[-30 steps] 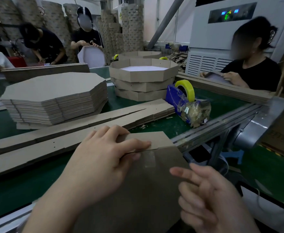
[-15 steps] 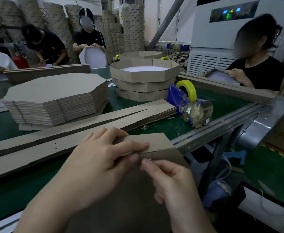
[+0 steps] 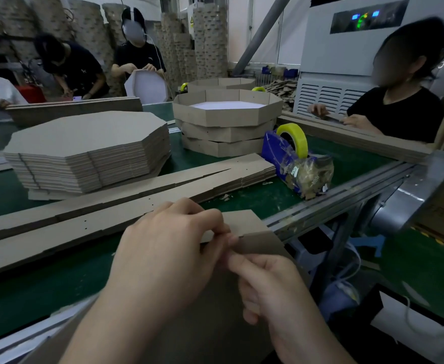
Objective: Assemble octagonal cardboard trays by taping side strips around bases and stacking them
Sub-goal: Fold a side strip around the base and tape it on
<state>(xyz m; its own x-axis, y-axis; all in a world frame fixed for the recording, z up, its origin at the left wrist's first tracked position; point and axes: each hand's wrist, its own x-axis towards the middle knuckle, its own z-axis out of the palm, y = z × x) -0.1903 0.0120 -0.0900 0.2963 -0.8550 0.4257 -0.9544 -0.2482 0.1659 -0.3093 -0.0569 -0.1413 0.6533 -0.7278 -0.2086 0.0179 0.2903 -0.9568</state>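
Seen from the head camera, the left hand [image 3: 168, 253] and the right hand [image 3: 270, 282] meet over a half-built tray [image 3: 207, 332] of matte brown corrugated cardboard, which is held at the near edge of the desk [image 3: 255, 200] and tilts toward the camera. The left fingers [image 3: 210, 219] are curled, with thumb and forefinger pinching the top edge of the side strip [image 3: 247, 222]. The right thumb and forefinger are also closed, nipping the same strip just beside them, where two angled wall sections meet at a small notch. The other right fingers are folded under.

Beyond the hands, long flat loose strips [image 3: 136, 203] with creases and small punched holes lie across the green mat. Behind them to the left is a thick stack of octagonal bases [image 3: 87, 148], its cut edges ribbed. In the centre are three stacked finished trays [image 3: 226, 122], the top one white inside. A blue tape dispenser [image 3: 276, 153] holding a yellow tape roll [image 3: 294, 137] stands near the metal rail [image 3: 346, 190], with a crumpled clear bag [image 3: 312, 174] touching it. The print on the dispenser and bag is too blurred to read.

A seated person in black [image 3: 399, 111] works at the right, in front of a white machine [image 3: 333, 74] with a lit blue and green display. Other workers stand at the far left, one holding a white-lined octagon [image 3: 147, 85]. Columns of stacked trays [image 3: 210, 35] fill the background.
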